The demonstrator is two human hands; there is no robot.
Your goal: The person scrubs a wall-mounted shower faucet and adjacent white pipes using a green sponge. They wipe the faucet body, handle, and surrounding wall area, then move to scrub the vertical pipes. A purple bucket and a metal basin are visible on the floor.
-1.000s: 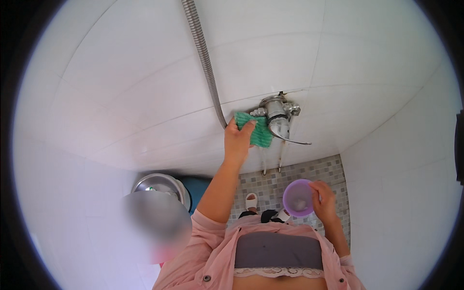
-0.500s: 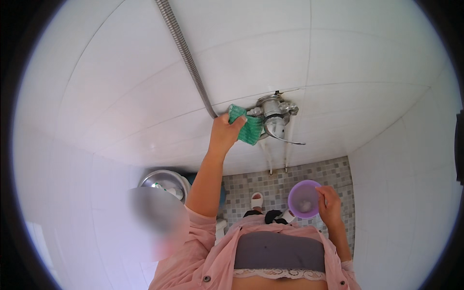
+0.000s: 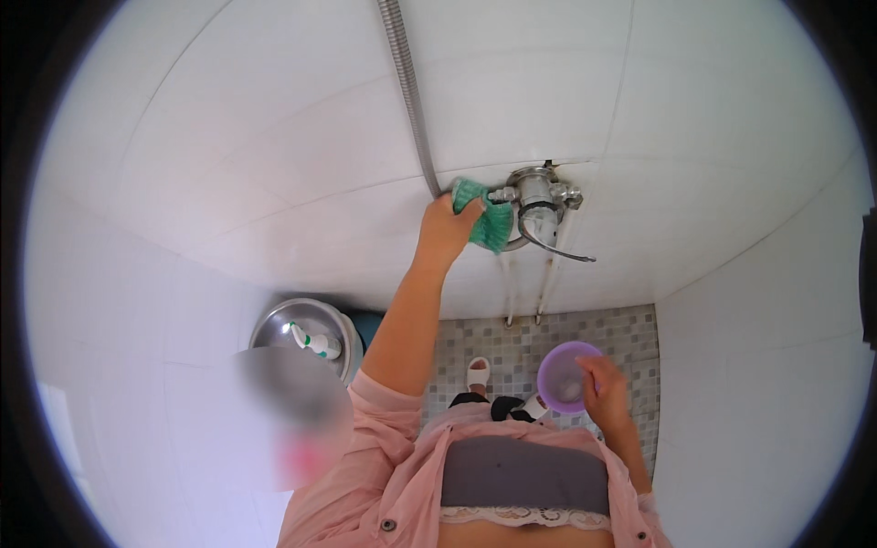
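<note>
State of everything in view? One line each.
Left hand: closed on green cloth
Green cloth: bent, beside faucet
Right hand: at rim of purple bucket, grip unclear
Purple bucket: uncovered, pale thing inside
Faucet: wall-mounted, lever pointing right
Hose: slanting, partly hidden
Metal basin: uncovered
Spray bottle: lying in basin

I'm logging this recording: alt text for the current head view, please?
A person's left hand holds a green scrubbing cloth beside a chrome shower mixer on a white wall. The right hand is at the rim of a purple bucket.
</note>
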